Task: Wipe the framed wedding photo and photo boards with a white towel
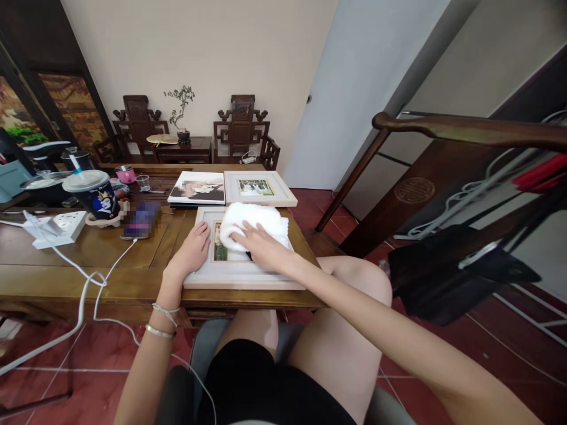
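A picture frame (243, 275) with a pale wooden border lies flat at the table's front edge, a photo (220, 254) partly showing behind its front. My left hand (195, 251) is closed on the left rim of this frame, its fingers close together along the border. On top of the frame, a folded white towel (261, 217) covers much of the photo and the right side. My right hand (261, 245) grips the towel and presses it onto the frame's face; part of its grip is hidden in the fabric.
Behind lie another picture frame (283, 190) and a photo album (199, 188). To the left are a phone (140, 219) on a white cable, a lidded drink cup (95, 192) and a power strip (66, 227). A wooden chair (411, 177) stands at the right.
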The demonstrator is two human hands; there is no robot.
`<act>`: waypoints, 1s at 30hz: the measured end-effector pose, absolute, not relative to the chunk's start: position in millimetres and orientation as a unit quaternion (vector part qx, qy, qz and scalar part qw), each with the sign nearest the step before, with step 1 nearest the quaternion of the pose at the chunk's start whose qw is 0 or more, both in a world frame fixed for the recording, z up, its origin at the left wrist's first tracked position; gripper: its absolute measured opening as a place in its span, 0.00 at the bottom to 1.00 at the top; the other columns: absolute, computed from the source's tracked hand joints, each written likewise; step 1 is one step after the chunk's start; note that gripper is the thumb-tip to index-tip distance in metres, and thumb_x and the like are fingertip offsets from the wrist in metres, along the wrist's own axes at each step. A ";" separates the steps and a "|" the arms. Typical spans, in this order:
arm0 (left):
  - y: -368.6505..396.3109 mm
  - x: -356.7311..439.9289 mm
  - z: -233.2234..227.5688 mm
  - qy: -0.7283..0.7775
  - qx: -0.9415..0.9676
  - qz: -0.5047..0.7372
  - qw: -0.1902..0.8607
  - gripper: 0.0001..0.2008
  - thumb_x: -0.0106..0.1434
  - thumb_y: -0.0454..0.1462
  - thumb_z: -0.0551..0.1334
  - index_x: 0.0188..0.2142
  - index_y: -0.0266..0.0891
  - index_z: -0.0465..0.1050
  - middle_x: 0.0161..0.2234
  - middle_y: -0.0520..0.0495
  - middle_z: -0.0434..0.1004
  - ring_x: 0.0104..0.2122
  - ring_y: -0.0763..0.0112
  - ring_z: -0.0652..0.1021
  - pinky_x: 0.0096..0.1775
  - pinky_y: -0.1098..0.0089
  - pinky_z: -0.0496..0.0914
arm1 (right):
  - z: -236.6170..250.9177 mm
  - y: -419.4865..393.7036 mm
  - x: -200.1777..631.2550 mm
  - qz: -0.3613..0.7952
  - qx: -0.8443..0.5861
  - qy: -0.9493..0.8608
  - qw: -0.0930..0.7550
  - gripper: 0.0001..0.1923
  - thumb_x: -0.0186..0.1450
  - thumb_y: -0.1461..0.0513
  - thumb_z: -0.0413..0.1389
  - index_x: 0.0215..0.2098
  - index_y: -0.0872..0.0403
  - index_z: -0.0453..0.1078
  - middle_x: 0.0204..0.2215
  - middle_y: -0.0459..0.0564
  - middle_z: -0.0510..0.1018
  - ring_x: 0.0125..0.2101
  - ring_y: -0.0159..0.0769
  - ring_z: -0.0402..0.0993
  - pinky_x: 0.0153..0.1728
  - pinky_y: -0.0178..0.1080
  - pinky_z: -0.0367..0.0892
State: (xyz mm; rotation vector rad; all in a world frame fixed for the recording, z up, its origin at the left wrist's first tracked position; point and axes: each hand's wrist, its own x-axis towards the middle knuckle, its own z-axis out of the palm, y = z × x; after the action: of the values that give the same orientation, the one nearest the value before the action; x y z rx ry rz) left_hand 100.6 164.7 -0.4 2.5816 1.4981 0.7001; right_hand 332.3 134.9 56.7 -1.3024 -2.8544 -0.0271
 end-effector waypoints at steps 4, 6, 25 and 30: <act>164.4 100.0 -0.4 0.485 0.843 0.229 0.037 0.22 0.68 0.36 0.48 0.58 0.30 0.66 0.62 0.32 0.65 0.65 0.53 0.61 0.64 0.49 0.58 | 55.5 170.9 325.7 -0.040 -0.439 -0.897 0.011 0.42 0.54 0.83 0.40 0.65 0.57 0.55 0.69 0.63 0.51 0.69 0.55 0.40 0.60 0.65 0.50; 164.8 100.0 -0.6 0.484 0.843 0.231 0.040 0.22 0.68 0.36 0.48 0.58 0.30 0.66 0.62 0.32 0.64 0.65 0.53 0.61 0.64 0.49 0.58 | 56.4 173.3 322.2 -0.040 -0.440 -0.897 -0.001 0.42 0.55 0.83 0.41 0.65 0.55 0.56 0.69 0.62 0.51 0.69 0.56 0.40 0.59 0.67 0.50; 166.3 100.4 -2.6 0.486 0.841 0.234 0.040 0.22 0.67 0.34 0.48 0.57 0.30 0.66 0.62 0.32 0.65 0.65 0.54 0.61 0.64 0.49 0.57 | 70.8 94.8 330.7 0.044 -0.350 -0.936 -0.019 0.41 0.53 0.82 0.42 0.63 0.55 0.58 0.65 0.63 0.60 0.67 0.54 0.48 0.60 0.60 0.56; 166.9 100.3 -2.6 0.483 0.843 0.233 0.047 0.23 0.67 0.32 0.47 0.58 0.28 0.66 0.62 0.31 0.64 0.66 0.53 0.60 0.65 0.49 0.57 | 58.3 159.3 318.0 -0.057 -0.411 -0.910 0.015 0.41 0.55 0.82 0.42 0.64 0.55 0.56 0.70 0.60 0.47 0.69 0.54 0.40 0.61 0.63 0.52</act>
State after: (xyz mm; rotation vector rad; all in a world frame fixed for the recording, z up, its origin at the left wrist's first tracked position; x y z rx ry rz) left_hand 100.3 166.9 -2.6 2.5711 1.4745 0.7103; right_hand 318.0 159.3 58.3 -1.2792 -2.8312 -0.1771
